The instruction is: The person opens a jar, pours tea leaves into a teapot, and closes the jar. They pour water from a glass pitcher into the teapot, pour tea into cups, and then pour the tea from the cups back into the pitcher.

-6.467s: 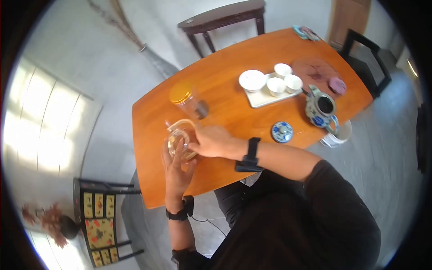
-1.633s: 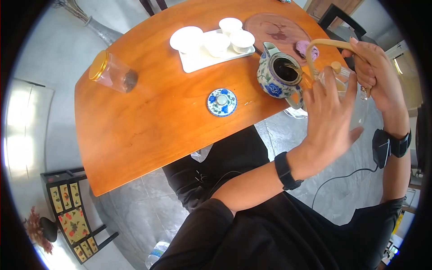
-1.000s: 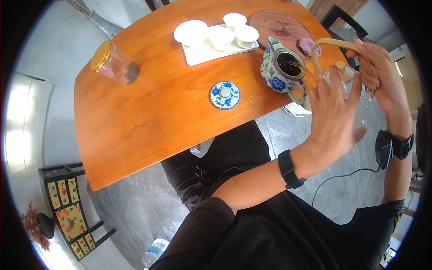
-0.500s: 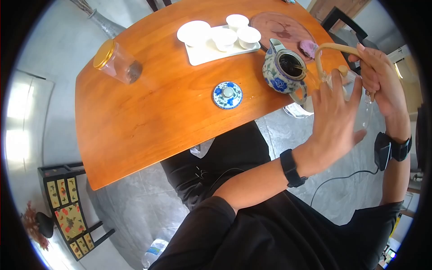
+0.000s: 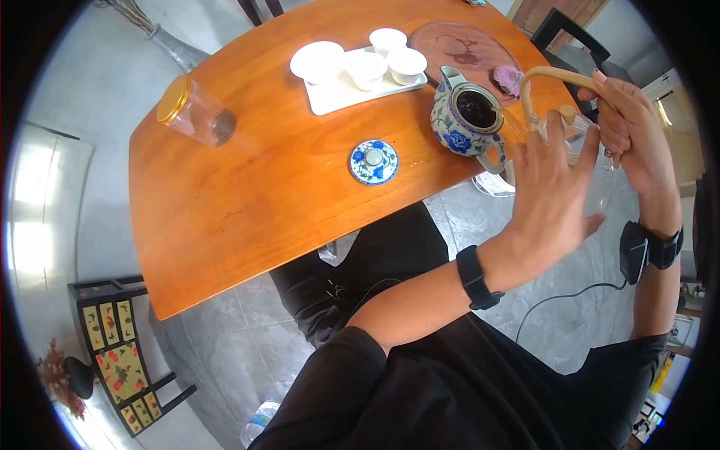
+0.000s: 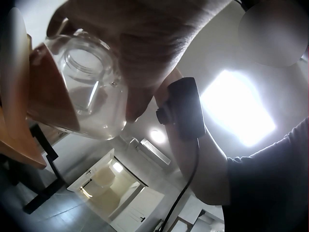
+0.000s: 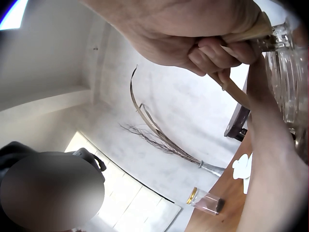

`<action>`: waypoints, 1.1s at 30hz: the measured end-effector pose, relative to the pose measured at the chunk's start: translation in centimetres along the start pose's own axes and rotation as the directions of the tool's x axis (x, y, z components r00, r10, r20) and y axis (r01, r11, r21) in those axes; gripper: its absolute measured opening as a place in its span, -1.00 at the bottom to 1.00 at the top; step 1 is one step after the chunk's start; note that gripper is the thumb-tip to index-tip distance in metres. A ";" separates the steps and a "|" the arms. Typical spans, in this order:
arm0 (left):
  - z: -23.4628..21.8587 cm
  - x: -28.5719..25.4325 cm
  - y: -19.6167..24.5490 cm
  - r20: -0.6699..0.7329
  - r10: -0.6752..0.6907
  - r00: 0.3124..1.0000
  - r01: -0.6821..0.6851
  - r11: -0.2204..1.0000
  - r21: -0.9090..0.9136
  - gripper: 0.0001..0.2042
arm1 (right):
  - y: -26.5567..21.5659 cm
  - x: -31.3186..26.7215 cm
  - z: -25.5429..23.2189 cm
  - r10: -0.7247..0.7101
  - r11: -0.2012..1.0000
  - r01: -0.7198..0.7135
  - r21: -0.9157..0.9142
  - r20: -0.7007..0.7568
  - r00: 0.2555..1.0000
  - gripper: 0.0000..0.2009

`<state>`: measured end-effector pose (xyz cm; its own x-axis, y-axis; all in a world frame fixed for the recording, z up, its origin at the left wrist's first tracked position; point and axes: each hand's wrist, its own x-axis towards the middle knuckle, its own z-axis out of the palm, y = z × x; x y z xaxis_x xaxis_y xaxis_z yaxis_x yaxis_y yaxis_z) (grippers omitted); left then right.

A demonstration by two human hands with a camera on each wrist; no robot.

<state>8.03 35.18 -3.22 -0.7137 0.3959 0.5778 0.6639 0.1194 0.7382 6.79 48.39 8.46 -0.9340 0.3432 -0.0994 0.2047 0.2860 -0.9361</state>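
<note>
My right hand (image 5: pixel 630 131) grips the bent wooden handle (image 5: pixel 559 71) of a glass teapot, its fingers curled round it. The glass teapot (image 6: pixel 104 113) is tilted, with amber liquid (image 6: pixel 48 87) gathered toward one side. My left hand (image 5: pixel 551 199) lies over it with fingers spread and fairly straight, near the lid's wooden knob (image 5: pixel 568 114); it hides most of the body and spout. Just left of my fingertips stands a blue-and-white porcelain teapot (image 5: pixel 456 133), lidless, with dark contents in its mouth. Its lid (image 5: pixel 373 163) lies on the table.
On the wooden table (image 5: pixel 217 202) are a white tray (image 5: pixel 330 103) with several white cups, a clear jar (image 5: pixel 195 112) with a gold cap, and a round reddish board (image 5: pixel 450 41) bearing a pink cloth (image 5: pixel 508 79). A white bucket (image 5: pixel 495 184) stands below the table edge.
From the table's left side, where it was 6.5 seconds ago, the glass teapot has been lifted to beside the porcelain teapot. Over the last second, both hands have hardly moved.
</note>
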 end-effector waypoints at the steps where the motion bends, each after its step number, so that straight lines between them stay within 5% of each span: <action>1: -0.2 0.1 0.0 0.005 0.008 1.000 -0.008 1.000 0.012 0.00 | 0.0 -0.1 0.0 -0.008 1.000 0.008 0.002 0.002 1.000 -0.65; 10: -1.5 1.4 -0.4 -0.006 0.146 0.989 -0.144 0.984 0.106 -0.05 | -0.2 -1.0 -0.6 -0.038 0.986 0.061 0.153 -0.152 0.988 -0.66; 19: -8.5 -0.1 -0.9 -0.008 0.225 0.974 -0.217 0.948 0.232 -0.14 | -0.8 -2.7 2.2 -0.134 0.918 0.144 0.369 -0.053 0.990 -0.66; 23: -13.6 -2.0 -2.4 -0.002 0.206 0.979 -0.194 0.925 0.325 -0.20 | -1.3 -3.1 8.5 -0.197 0.866 0.154 0.476 0.041 0.980 -0.67; 24: -15.0 -2.6 -3.1 0.001 0.180 0.984 -0.169 0.921 0.351 -0.19 | -1.2 -2.7 10.7 -0.327 0.821 0.227 0.524 0.104 0.939 -0.67; 27: -20.2 -4.6 -5.1 0.022 0.111 0.994 -0.108 0.874 0.473 -0.17 | -2.0 -2.8 18.7 -0.313 0.783 0.261 0.565 -0.005 0.950 -0.67; 33: -31.3 -10.4 -9.0 0.013 -0.008 1.000 -0.002 0.783 0.622 -0.13 | -3.2 -4.6 32.8 -0.370 0.771 0.186 0.609 0.192 0.909 -0.69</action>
<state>2.50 1.48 -4.97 -0.7160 0.4064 0.5677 0.6599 0.6592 0.3605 0.87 16.58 0.91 -0.9809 0.0344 0.1914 -0.1937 -0.2601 -0.9459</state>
